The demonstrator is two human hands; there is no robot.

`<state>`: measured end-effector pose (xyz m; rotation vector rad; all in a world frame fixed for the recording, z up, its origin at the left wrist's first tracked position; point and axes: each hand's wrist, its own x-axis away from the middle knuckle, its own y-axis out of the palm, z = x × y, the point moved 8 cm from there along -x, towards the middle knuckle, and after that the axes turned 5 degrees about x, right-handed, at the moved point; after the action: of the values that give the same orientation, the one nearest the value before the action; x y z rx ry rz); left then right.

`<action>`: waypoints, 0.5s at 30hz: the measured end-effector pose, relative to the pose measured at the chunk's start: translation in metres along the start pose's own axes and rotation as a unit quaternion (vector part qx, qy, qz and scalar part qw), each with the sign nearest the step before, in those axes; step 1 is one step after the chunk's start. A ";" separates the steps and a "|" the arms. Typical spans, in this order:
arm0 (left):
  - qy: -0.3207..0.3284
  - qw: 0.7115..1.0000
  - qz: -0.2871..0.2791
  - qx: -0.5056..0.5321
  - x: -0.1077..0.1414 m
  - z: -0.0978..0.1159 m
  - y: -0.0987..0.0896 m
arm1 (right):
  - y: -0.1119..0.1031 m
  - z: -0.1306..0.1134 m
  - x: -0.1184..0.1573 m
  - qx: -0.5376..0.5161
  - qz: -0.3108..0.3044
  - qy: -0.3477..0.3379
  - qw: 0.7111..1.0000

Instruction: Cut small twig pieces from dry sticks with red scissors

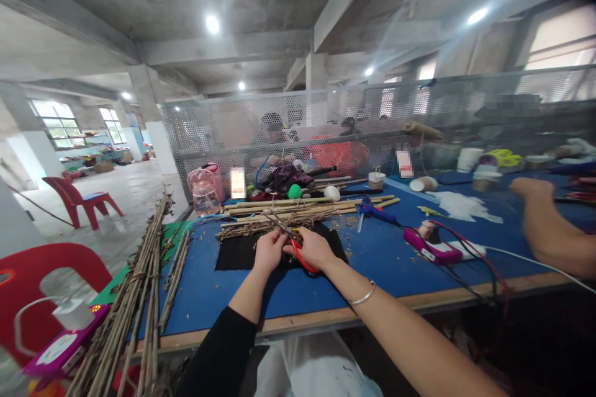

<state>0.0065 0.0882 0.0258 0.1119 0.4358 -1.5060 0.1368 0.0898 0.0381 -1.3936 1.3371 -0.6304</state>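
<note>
My right hand [313,249] is closed around the red handles of a pair of scissors [303,260]. The blades point away from me and to the left, over a row of dry plant stalks [249,229]. Close beside it, my left hand [270,252] has its fingers pinched together near the blades. What those fingers grip is too small and too hidden to make out. Both hands are above a black cloth [229,257] on the blue tabletop [205,298], with dry crumbs scattered around.
A bundle of long dry stalks [142,273] leans over the left edge. A blue glue gun [377,211] and a purple power strip [431,251] with cables lie to the right. Another person's arm [549,229] rests at far right. A perforated metal screen [214,118] stands behind.
</note>
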 end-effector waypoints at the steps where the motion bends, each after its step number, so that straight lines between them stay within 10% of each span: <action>1: 0.000 1.000 0.001 0.005 0.000 0.000 0.000 | 0.000 0.000 0.000 0.003 -0.001 0.003 1.000; 15: -0.032 0.999 0.008 0.030 -0.001 -0.008 -0.001 | 0.002 0.007 -0.001 0.007 -0.025 0.037 0.999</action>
<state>0.0037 0.0914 0.0187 0.1140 0.3369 -1.5037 0.1420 0.0930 0.0349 -1.4082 1.3567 -0.7286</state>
